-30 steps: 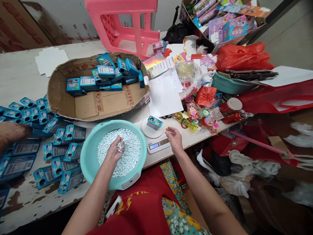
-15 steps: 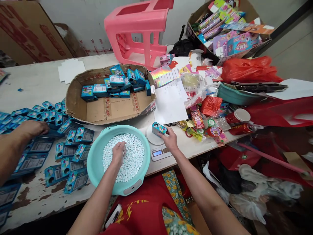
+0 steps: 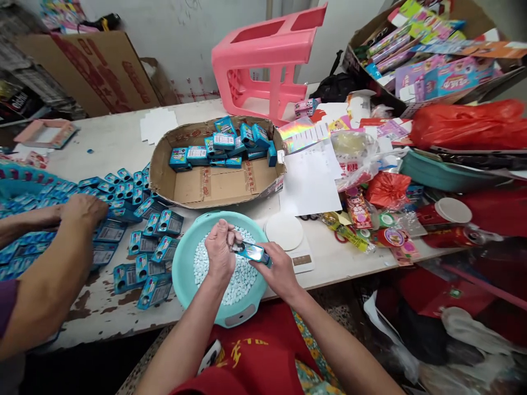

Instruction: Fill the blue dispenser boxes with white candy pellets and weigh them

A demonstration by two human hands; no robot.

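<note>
A small blue box [image 3: 252,252] is tilted over the turquoise basin [image 3: 184,296], held by my right hand [image 3: 280,271] at its right end. My left hand [image 3: 221,251] is closed on a few white candies at the box's left end, where its opening lies. More white candies [image 3: 239,285] fill the bottom of the basin below both hands. A white scale [image 3: 302,259] with a round plate stands just right of the basin, nothing on it. Many blue boxes [image 3: 154,291] with round holes stand left of the basin.
Behind the basin, a cardboard tray [image 3: 185,189] holds several blue boxes. Another person's hands [image 3: 82,211] reach over the boxes at left. A pink stool [image 3: 267,49], papers [image 3: 309,184] and wrapped sweets [image 3: 358,211] lie farther back and right.
My right hand has brought the blue box from above the scale to over the basin. My left hand has risen from the candies to the box. The view has shifted left.
</note>
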